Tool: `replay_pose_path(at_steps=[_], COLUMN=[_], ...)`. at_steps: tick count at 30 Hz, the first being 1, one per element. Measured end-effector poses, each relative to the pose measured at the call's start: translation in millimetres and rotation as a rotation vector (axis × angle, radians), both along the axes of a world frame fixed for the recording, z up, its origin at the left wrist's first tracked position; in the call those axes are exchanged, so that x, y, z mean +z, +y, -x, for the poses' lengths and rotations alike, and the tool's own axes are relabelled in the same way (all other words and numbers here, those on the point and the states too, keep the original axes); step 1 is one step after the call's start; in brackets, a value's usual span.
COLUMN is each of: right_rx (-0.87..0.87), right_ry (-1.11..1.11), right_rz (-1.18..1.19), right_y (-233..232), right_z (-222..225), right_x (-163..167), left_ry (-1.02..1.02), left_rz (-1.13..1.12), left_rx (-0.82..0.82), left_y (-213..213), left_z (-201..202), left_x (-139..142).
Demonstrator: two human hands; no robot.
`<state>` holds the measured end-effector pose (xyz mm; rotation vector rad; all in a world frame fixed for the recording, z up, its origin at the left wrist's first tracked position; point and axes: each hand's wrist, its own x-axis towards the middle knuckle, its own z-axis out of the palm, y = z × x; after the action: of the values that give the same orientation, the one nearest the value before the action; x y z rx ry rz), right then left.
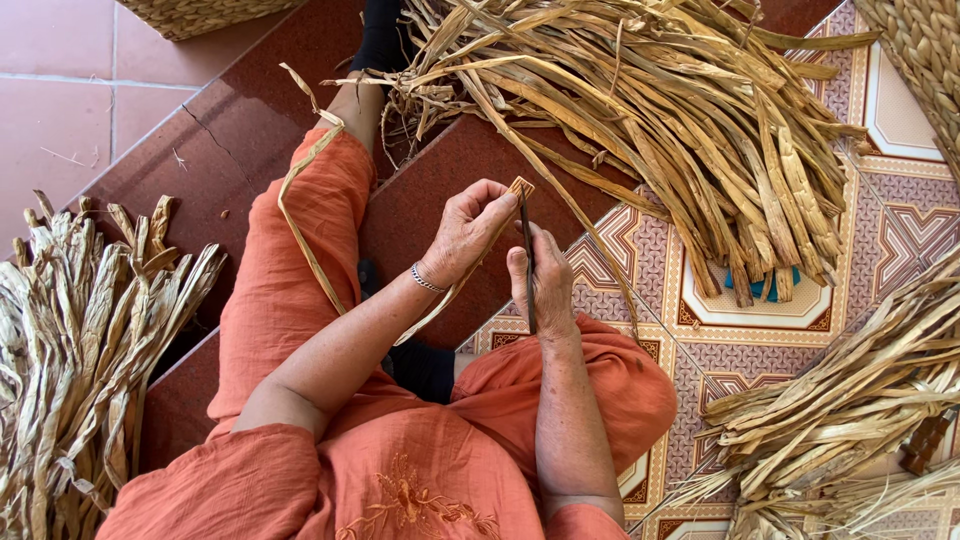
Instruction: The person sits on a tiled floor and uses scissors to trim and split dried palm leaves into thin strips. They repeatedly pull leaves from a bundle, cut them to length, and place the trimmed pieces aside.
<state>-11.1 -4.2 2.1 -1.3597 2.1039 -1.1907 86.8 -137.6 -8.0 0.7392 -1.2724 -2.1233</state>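
left hand (465, 232) pinching strip end (521, 187) | right hand (545, 285) gripping dark tool (527, 262) | dried-leaf heaps (690, 120) crowd 3 sides

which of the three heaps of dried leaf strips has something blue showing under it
The big heap ahead, lying on the patterned tiles: a blue object peeks out beneath its lower ends. The heap at the left and the heap at the lower right show no blue.

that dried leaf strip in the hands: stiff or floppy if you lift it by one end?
Probably floppy: the strip sags in a loose loop over the knee from the left hand. Likely light, since it hangs from a fingertip pinch. It may crease or split rather than spring back; the pile shows kinked, frayed leaves. The right hand holds a thin dark tool.
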Motion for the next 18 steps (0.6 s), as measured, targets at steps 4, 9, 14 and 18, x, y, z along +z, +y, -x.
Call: replay_pose_path(at_steps=[4,9,14,18], right_rx=[0.017,-0.01,-0.019,-0.017], right_ry=[0.018,0.157,0.216,0.266], right_rz=[0.005,-0.035,-0.046,-0.048], right_y=[-1,-1,0,0], right_z=[0,-1,-2,-4], right_x=[2,2,-3,-12], left_ry=[-0.051,-0.022,-0.071,-0.07], left_rz=[-0.001,-0.01,0.04,0.042], left_rx=[0.006,-0.006,-0.023,-0.051], left_y=[-1,-1,-1,-4], left_z=[-3,-4,-6,-10], left_x=[-2,-9,-18,-21])
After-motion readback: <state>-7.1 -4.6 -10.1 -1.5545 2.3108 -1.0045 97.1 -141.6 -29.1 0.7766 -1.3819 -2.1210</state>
